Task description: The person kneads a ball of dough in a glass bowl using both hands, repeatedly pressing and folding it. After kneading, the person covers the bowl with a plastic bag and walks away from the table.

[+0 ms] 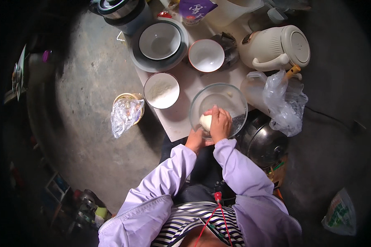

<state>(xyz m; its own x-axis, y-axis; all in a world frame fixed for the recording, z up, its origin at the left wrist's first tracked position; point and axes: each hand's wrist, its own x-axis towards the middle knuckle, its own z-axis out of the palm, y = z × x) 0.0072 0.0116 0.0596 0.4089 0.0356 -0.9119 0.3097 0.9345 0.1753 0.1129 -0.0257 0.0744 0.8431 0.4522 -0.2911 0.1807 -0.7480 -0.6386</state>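
Observation:
A large clear glass bowl stands at the near right part of the small table. My right hand is inside it, its fingers closed over a pale ball of dough. At the bowl's near rim, my left hand steadies the glass from outside; some of its fingers are hidden. Left of the glass bowl stands a white bowl holding white powder that looks like flour. An empty white bowl with an orange rim sits behind.
Stacked bowls stand at the back left, near a large kettle. A cream kettle and plastic bags lie to the right, above a metal pot. A bin with a plastic bag stands on the floor at left.

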